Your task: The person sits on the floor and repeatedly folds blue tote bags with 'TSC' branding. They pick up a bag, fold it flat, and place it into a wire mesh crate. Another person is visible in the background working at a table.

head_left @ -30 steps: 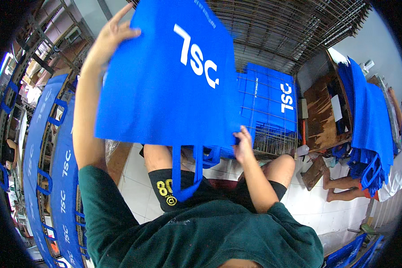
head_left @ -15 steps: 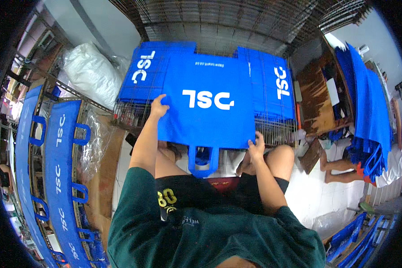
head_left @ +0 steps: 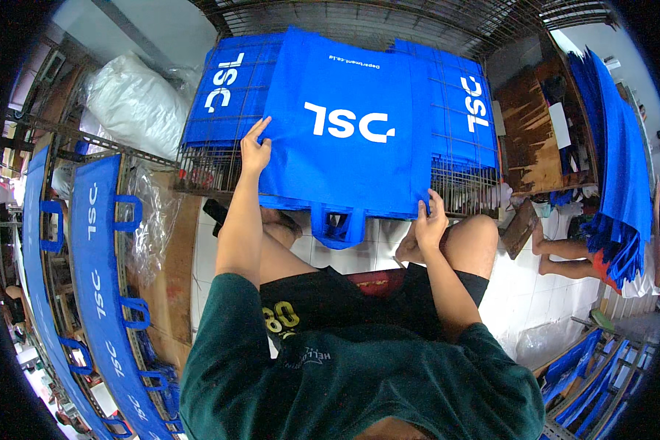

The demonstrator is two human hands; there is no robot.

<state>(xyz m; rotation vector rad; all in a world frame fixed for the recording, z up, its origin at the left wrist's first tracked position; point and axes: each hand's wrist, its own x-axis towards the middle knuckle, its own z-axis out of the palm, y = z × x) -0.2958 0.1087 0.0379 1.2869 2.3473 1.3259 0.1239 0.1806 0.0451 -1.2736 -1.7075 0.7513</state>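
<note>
A blue tote bag (head_left: 348, 165) with white lettering lies flat in front of me, its looped handles (head_left: 337, 231) hanging toward my lap. Layered edges along its near side show more bags beneath it. My left hand (head_left: 254, 152) is at the bag's left edge, fingers stretched and thumb apart. Beside the near right corner is my right hand (head_left: 433, 220), its fingers apart and thumb close to the edge. Neither hand visibly grips the cloth.
More blue bags lie under wire grids at left (head_left: 231, 92) and right (head_left: 462, 106). A white sack (head_left: 136, 103) sits back left. Printed blue bags (head_left: 99, 257) line a long rack at left. Others hang in a bundle (head_left: 612, 161) at right, near another person's legs (head_left: 565, 257).
The top bag now lies over the stack, with several handles showing together. Both hands have loosened at its edges. The whole view has shifted slightly.
</note>
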